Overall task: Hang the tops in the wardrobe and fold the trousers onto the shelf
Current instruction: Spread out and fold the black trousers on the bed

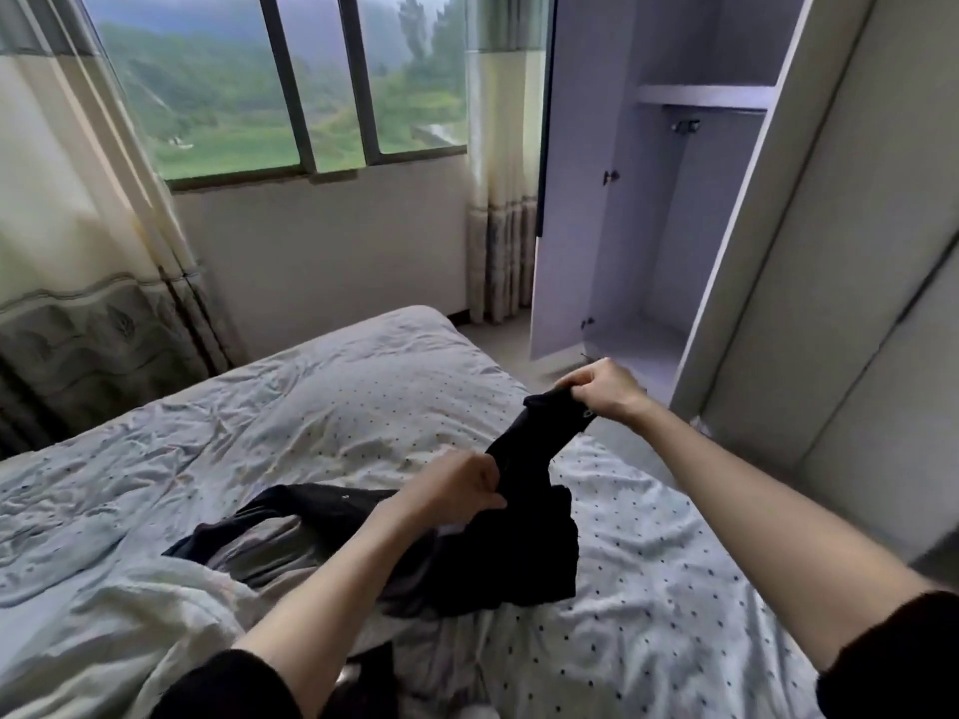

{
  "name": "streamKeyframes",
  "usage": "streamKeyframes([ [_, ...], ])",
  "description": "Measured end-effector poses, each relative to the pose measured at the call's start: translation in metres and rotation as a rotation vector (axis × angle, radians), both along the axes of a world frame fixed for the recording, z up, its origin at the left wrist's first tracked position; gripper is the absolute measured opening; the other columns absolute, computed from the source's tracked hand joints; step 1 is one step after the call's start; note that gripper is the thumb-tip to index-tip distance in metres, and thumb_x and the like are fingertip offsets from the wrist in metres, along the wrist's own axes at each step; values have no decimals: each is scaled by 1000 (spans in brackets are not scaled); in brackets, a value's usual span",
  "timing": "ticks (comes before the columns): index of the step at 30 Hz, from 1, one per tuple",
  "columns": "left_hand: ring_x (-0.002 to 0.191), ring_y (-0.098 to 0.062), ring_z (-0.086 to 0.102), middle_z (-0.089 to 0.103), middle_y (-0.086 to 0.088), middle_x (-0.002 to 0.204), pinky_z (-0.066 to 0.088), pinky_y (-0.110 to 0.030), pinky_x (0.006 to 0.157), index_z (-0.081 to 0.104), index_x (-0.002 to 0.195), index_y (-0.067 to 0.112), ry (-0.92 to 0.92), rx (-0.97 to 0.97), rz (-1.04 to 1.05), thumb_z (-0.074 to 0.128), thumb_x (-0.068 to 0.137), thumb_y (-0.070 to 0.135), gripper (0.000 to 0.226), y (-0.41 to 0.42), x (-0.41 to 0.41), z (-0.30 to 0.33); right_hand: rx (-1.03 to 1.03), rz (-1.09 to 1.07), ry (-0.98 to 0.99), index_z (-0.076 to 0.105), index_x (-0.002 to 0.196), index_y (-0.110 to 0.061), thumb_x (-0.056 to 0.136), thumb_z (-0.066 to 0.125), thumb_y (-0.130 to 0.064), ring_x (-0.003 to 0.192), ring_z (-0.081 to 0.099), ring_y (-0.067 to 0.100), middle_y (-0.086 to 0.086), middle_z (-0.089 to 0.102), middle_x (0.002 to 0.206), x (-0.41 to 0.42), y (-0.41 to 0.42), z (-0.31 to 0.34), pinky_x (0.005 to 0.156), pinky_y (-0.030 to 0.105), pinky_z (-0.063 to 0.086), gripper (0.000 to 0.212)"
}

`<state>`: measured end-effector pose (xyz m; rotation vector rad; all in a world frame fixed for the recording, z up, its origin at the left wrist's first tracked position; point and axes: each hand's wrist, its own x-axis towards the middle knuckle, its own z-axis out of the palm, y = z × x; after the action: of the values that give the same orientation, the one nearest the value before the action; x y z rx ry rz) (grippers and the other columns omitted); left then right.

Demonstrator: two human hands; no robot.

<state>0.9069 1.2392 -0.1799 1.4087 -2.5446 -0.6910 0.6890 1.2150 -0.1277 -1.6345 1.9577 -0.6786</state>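
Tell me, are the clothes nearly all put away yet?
Not nearly. Nothing looks done: the open wardrobe shows a bare rail and nothing on its shelf. In hand: the left hand and right hand both grip a black garment, stretched above the bed. Left: putting it away, plus the grey garment lying under it.

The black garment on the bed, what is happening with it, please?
A person is handling the black garment over the bed. The right hand grips one end and lifts it, while the left hand pinches the cloth lower down. The rest lies bunched on the dotted sheet. The wardrobe stands open beside the bed, and nothing hangs on its visible rail.
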Motion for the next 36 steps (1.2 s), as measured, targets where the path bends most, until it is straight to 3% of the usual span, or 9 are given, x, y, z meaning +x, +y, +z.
streamKeyframes([
  [4, 107, -21, 56, 62, -2, 112, 42, -36, 90, 61, 114, 17, -91, -42, -58, 66, 82, 29, 35, -6, -11, -25, -131, -51, -14, 74, 96, -34, 84, 49, -9, 112, 57, 17, -9, 70, 109, -28, 14, -24, 104, 48, 34, 37],
  [8, 126, -18, 39, 44, 3, 134, 29, -37, 97, 40, 138, 26, -335, 21, -75, 60, 85, 30, 56, 6, 1, -76, 384, 228, 196, 71, 109, -27, 92, 52, -11, 117, 55, 18, -7, 64, 123, -53, 52, -99, 104, 43, 40, 30],
  [11, 135, -16, 28, 31, 5, 146, 24, -37, 103, 30, 144, 27, -384, -38, -43, 58, 86, 28, 64, 8, 12, -105, 631, 278, 144, 72, 110, -17, 93, 50, -11, 104, 62, 15, -3, 66, 119, -53, 92, -163, 86, 25, 48, 28],
  [15, 142, -17, 13, 16, 1, 156, 19, -39, 107, 19, 149, 25, -483, -103, -21, 57, 88, 25, 72, -5, 20, -127, 619, 161, 23, 69, 112, -6, 95, 46, -16, 80, 62, 13, -10, 73, 97, -41, 119, -214, 61, 21, 40, 30],
  [19, 145, -18, 5, 5, -1, 159, 17, -42, 108, 13, 150, 23, -560, -82, -72, 55, 90, 21, 74, -22, 12, -157, 569, -34, -84, 61, 122, -17, 97, 44, -24, 88, 63, 24, 10, 68, 108, -34, 117, -259, 83, 34, 49, 31],
  [24, 146, -16, 0, -1, 2, 159, 14, -44, 110, 9, 151, 25, -498, -55, -125, 50, 95, 29, 69, -35, -27, -201, 614, -183, -122, 44, 136, -20, 98, 42, -34, 117, 50, 25, 4, 54, 130, -39, 87, -302, 102, 46, 39, 41],
  [29, 138, -21, 24, 21, 2, 155, 22, -41, 105, 13, 150, 26, -472, -44, -110, 40, 93, 56, 70, -41, -63, -227, 697, -253, -60, 36, 137, -18, 98, 38, -34, 128, 41, 29, 4, 43, 142, -46, 57, -334, 108, 52, 24, 42],
  [33, 109, -17, 47, 58, 7, 114, 25, -35, 93, 42, 137, 26, -488, -100, -24, 40, 92, 58, 55, -29, -71, -246, 704, -277, -133, 5, 152, -18, 96, 44, -42, 139, 29, 29, 2, 25, 155, -55, 33, -358, 110, 55, 17, 72],
  [36, 103, -14, 48, 59, 11, 106, 20, -33, 88, 51, 124, 28, -478, -82, -13, 51, 91, 48, 39, -25, -67, -251, 609, -298, -386, 30, 146, -13, 91, 59, -31, 131, 43, 26, 3, 47, 141, -63, 21, -367, 108, 46, 31, 65],
])
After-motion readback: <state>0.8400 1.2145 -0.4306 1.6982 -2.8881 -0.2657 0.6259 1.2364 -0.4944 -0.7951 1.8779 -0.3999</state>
